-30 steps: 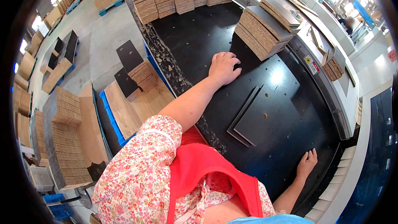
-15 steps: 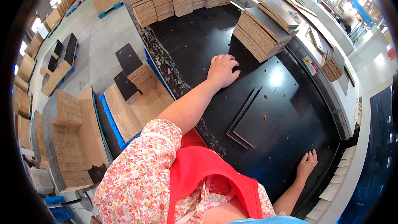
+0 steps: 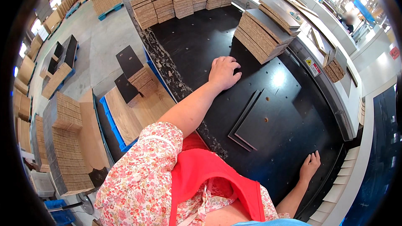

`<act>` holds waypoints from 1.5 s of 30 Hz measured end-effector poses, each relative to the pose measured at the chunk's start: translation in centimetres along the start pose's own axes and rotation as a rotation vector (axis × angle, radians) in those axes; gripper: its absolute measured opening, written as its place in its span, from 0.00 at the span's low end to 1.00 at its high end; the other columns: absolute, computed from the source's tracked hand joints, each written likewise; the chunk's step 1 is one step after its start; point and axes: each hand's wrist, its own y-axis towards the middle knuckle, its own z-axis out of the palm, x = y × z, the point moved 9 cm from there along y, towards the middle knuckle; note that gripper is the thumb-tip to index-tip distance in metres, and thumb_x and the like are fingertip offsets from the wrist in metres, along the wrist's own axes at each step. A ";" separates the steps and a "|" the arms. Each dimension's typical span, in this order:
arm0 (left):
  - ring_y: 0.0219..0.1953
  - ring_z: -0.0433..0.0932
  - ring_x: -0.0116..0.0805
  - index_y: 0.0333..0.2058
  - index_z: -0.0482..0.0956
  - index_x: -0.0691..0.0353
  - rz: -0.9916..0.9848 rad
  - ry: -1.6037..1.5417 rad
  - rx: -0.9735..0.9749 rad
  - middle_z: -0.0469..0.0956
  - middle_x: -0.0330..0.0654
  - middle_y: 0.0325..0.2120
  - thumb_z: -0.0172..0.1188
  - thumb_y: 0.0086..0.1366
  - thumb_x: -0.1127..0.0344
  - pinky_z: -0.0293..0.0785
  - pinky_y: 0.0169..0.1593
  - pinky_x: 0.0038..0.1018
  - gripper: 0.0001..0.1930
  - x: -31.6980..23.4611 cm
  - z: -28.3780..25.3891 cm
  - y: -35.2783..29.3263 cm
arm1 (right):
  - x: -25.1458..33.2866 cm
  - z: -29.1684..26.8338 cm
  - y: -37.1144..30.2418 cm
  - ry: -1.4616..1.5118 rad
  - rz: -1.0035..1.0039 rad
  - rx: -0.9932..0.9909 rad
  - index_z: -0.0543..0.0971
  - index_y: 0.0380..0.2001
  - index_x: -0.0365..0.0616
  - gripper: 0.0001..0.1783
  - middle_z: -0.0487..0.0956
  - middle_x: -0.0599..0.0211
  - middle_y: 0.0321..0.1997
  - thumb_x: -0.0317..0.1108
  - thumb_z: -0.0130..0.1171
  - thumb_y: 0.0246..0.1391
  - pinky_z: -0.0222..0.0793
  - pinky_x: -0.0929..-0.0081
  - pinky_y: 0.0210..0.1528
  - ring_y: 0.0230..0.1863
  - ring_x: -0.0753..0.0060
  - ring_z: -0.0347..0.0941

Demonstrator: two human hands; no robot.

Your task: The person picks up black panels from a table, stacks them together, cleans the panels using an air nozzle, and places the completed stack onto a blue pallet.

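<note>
View tipped slightly; left hand point(image 3: 225, 73) and right hand point(image 3: 310, 165) stayed put on shiny, flat, black table point(image 3: 194, 37), both looking empty. Left one loosely bent, right one slightly spread. Two thin, dark, rectangular boards point(image 3: 256, 127) lay between hands.

Six particleboard stacks point(image 3: 183, 5) in a row, eleven to twelve o'clock; one larger particleboard pile point(image 3: 259, 42), one to two; apparently two overlapping dark panels point(image 3: 259, 121), three to four; two hands: one left hand point(image 3: 224, 73), one to two, one right hand point(image 3: 310, 166), four.
</note>
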 end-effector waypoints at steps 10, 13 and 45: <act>0.62 0.66 0.41 0.45 0.83 0.53 -0.011 0.002 0.027 0.74 0.40 0.53 0.63 0.61 0.55 0.56 0.67 0.41 0.16 0.0 0.0 0.0 | 0.2 -0.1 0.0 -0.011 0.002 0.002 0.81 0.47 0.28 0.17 0.72 0.49 0.63 0.31 0.53 0.63 0.60 0.58 0.66 0.63 0.47 0.66; 0.62 0.66 0.40 0.45 0.84 0.52 -0.018 0.004 0.032 0.74 0.39 0.53 0.63 0.61 0.54 0.55 0.68 0.40 0.16 0.1 0.2 0.1 | 0.1 0.0 0.0 -0.010 0.002 -0.001 0.81 0.47 0.28 0.17 0.73 0.49 0.63 0.31 0.53 0.63 0.60 0.59 0.66 0.63 0.47 0.66; 0.57 0.71 0.42 0.41 0.85 0.55 -0.002 -0.046 -0.057 0.79 0.38 0.48 0.63 0.60 0.58 0.61 0.64 0.41 0.13 0.1 -0.4 0.2 | 0.1 0.0 -0.1 -0.012 -0.026 -0.027 0.80 0.47 0.29 0.17 0.73 0.48 0.63 0.31 0.53 0.63 0.60 0.58 0.65 0.62 0.46 0.67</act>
